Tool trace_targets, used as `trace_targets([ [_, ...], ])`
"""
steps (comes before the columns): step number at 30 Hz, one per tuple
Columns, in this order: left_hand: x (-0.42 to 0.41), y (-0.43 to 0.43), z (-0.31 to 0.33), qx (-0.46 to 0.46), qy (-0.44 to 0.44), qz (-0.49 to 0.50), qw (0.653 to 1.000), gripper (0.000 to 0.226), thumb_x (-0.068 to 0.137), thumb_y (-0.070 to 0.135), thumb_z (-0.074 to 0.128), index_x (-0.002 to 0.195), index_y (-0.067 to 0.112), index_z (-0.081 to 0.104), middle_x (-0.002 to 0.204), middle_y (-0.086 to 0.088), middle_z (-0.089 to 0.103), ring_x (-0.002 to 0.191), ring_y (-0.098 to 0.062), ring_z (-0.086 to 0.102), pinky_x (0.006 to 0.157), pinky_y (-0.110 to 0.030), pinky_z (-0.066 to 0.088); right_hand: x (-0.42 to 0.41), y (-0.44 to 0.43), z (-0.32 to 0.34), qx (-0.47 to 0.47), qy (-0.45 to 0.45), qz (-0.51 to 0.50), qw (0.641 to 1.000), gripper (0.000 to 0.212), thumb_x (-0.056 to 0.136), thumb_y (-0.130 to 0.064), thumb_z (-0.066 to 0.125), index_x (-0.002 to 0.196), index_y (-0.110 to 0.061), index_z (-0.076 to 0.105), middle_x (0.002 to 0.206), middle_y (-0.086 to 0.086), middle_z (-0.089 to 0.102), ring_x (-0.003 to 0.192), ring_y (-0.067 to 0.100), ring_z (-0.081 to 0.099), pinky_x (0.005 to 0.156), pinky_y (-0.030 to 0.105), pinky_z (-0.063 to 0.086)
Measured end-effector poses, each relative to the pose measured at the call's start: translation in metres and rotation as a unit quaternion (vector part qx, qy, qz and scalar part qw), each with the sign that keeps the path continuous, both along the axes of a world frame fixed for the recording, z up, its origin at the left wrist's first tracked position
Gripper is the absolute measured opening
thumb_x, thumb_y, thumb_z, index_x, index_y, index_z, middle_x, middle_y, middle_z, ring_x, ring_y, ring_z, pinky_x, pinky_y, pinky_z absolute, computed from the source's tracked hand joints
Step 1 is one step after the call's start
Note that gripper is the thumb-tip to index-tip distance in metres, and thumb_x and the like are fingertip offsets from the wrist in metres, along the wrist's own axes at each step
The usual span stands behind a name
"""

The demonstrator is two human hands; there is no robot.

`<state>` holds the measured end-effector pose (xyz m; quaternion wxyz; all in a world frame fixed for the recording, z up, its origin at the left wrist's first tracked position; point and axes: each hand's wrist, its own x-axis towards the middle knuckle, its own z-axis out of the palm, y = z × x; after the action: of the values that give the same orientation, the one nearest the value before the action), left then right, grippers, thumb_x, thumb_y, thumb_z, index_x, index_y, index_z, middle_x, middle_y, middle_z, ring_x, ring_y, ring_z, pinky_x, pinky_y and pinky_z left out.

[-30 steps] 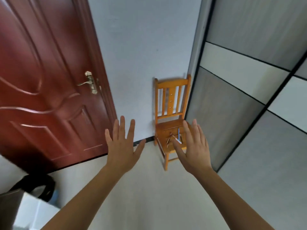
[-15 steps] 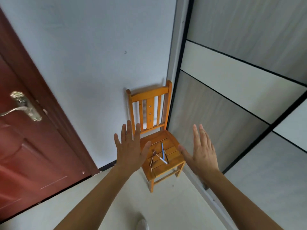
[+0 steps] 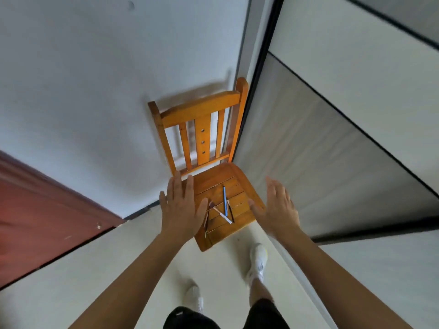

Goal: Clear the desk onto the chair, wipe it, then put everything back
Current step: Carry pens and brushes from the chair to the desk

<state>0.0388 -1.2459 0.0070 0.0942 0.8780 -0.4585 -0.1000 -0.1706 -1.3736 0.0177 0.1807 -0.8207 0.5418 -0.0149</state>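
A small orange-brown wooden chair with a slatted back (image 3: 202,111) stands tucked into the corner, its back against the white wall and its right side beside the grey-panelled sliding wardrobe (image 3: 332,162). That seems to keep it out of the walkway while it serves as the holding place for the desk's things. The tabletop itself is out of view.

On the middle of the chair seat lies a loose cluster of pens. A slim blue pen (image 3: 224,200) runs front to back, a white pen (image 3: 222,214) slants across its near end, and a dark pen (image 3: 230,211) lies just beside them. Another thin one (image 3: 205,225) shows at the left, half hidden by the hand. They cross one another, probably laid down in a handful rather than arranged.

The left hand (image 3: 183,210) is spread flat above the chair seat's left front, its fingers (image 3: 174,188) straight and released, grasping nothing. Whether it touches the wood I cannot tell. The right hand (image 3: 278,210) is likewise released, palm turned inward just off the seat's right edge. Both hands flank the pens, which suggests a reach to gather them.

White shoes (image 3: 259,257) stand on the pale floor directly in front of the chair. A red-brown door (image 3: 35,222) lies well to the chair's left.
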Motion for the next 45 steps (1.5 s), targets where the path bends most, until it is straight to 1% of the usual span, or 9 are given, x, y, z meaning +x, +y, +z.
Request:
trace_targets([
  [4, 0.005, -0.020, -0.048, 0.032, 0.041, 0.030, 0.998, 0.077, 0.094, 0.063, 0.025, 0.155, 0.015, 0.026, 0.163, -0.017, 0.016, 0.149, -0.039, 0.019, 0.113, -0.062, 0.028, 0.018, -0.044, -0.047, 0.054, 0.020, 0.049, 0.997, 0.080, 0.092, -0.060, 0.050, 0.155, -0.023, 0.017, 0.151, 0.005, 0.035, 0.136, 0.028, 0.037, 0.106, 0.047, 0.039],
  [8, 0.000, -0.041, -0.101, 0.083, 0.074, 0.129, 0.985, 0.080, 0.093, 0.069, 0.021, 0.155, 0.019, 0.021, 0.164, -0.013, 0.012, 0.150, -0.036, 0.017, 0.116, -0.058, 0.024, 0.041, -0.093, -0.105, 0.138, 0.060, 0.105, 0.983, 0.082, 0.093, -0.055, 0.054, 0.157, -0.018, 0.018, 0.153, 0.011, 0.036, 0.138, 0.031, 0.036, 0.110, 0.046, 0.036],
  [17, -0.017, -0.095, -0.263, 0.170, 0.182, 0.210, 0.945, 0.078, 0.094, 0.070, 0.035, 0.155, 0.025, 0.014, 0.165, -0.005, 0.008, 0.150, -0.034, 0.017, 0.116, -0.056, 0.024, 0.084, -0.147, -0.284, 0.195, 0.125, 0.149, 0.961, 0.079, 0.094, -0.064, 0.049, 0.153, -0.018, 0.025, 0.155, 0.011, 0.038, 0.138, 0.032, 0.043, 0.103, 0.044, 0.046],
  [20, -0.022, -0.097, -0.314, 0.173, 0.193, 0.220, 0.940, 0.074, 0.094, 0.065, 0.043, 0.151, 0.023, 0.022, 0.164, -0.008, 0.014, 0.147, -0.036, 0.022, 0.113, -0.056, 0.029, 0.084, -0.137, -0.340, 0.204, 0.128, 0.152, 0.959, 0.078, 0.092, -0.066, 0.051, 0.149, -0.016, 0.032, 0.145, 0.010, 0.047, 0.127, 0.029, 0.052, 0.089, 0.037, 0.050],
  [24, -0.035, -0.087, -0.368, 0.144, 0.207, 0.258, 0.933, 0.069, 0.090, 0.062, 0.052, 0.144, 0.021, 0.036, 0.151, -0.009, 0.034, 0.136, -0.033, 0.038, 0.105, -0.050, 0.042, 0.078, -0.116, -0.390, 0.197, 0.122, 0.123, 0.965, 0.074, 0.088, -0.069, 0.055, 0.138, -0.015, 0.042, 0.128, 0.007, 0.055, 0.109, 0.022, 0.059, 0.071, 0.027, 0.041],
  [29, -0.048, -0.082, -0.407, 0.084, 0.212, 0.324, 0.918, 0.058, 0.089, 0.052, 0.063, 0.134, 0.019, 0.047, 0.136, -0.005, 0.047, 0.123, -0.023, 0.048, 0.096, -0.037, 0.048, 0.090, -0.105, -0.423, 0.210, 0.059, 0.021, 0.976, 0.055, 0.087, -0.058, 0.067, 0.122, -0.017, 0.053, 0.114, 0.000, 0.062, 0.086, 0.011, 0.056, 0.056, 0.015, 0.039],
  [33, -0.046, -0.087, -0.418, 0.027, 0.217, 0.339, 0.915, 0.029, 0.095, 0.035, 0.062, 0.118, 0.018, 0.058, 0.120, -0.001, 0.058, 0.106, -0.015, 0.055, 0.084, -0.022, 0.042, 0.095, -0.105, -0.430, 0.218, -0.011, 0.044, 0.975, 0.026, 0.091, -0.036, 0.071, 0.108, -0.016, 0.069, 0.098, -0.003, 0.073, 0.081, 0.010, 0.065, 0.057, 0.015, 0.042],
  [40, -0.043, -0.095, -0.414, 0.048, 0.240, 0.337, 0.909, 0.021, 0.099, 0.030, 0.056, 0.114, 0.016, 0.061, 0.110, 0.001, 0.065, 0.089, -0.007, 0.050, 0.079, -0.020, 0.038, 0.093, -0.114, -0.430, 0.244, -0.006, 0.054, 0.968, 0.018, 0.089, -0.032, 0.074, 0.095, -0.015, 0.072, 0.080, -0.005, 0.068, 0.067, 0.009, 0.065, 0.061, 0.024, 0.055],
  [45, -0.038, -0.102, -0.413, 0.057, 0.244, 0.323, 0.912, 0.019, 0.097, 0.027, 0.058, 0.110, 0.015, 0.064, 0.104, 0.001, 0.064, 0.085, -0.009, 0.050, 0.069, -0.014, 0.034, 0.092, -0.114, -0.428, 0.241, 0.013, 0.075, 0.968, 0.021, 0.086, -0.031, 0.077, 0.097, -0.014, 0.071, 0.079, -0.004, 0.067, 0.063, 0.007, 0.061, 0.054, 0.018, 0.045],
])
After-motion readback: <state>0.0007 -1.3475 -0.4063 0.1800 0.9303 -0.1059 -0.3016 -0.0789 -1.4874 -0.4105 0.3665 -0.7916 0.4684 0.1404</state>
